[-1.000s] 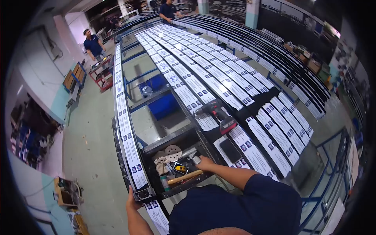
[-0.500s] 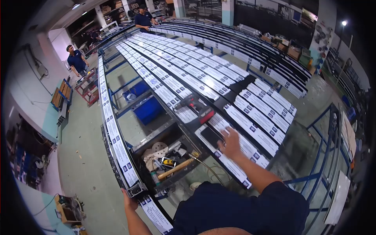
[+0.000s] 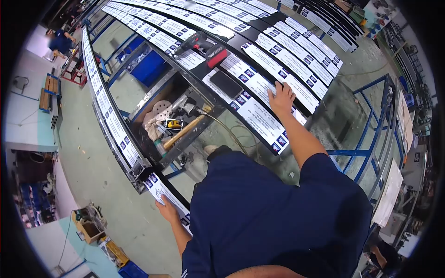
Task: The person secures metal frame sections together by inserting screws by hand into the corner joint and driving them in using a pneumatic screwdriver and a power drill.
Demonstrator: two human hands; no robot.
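My left hand is at the near end of a long dark profile covered with white printed film, its fingers closed around the edge. My right hand lies with fingers spread on another film-covered profile, holding nothing. Close to it, a dark smartphone rests flat on the profiles. Beyond the phone a red and black cordless drill lies on its side.
Between the profiles an open tray holds a hammer, a yellow tape measure, sanding discs and an air tool with a hose. A blue bin stands below. Blue metal frames are at right. A person stands at far left.
My view has tilted down and shifted. My right hand has moved from beside the phone toward the near end of the profiles. My left hand has slid nearer along the left profile.
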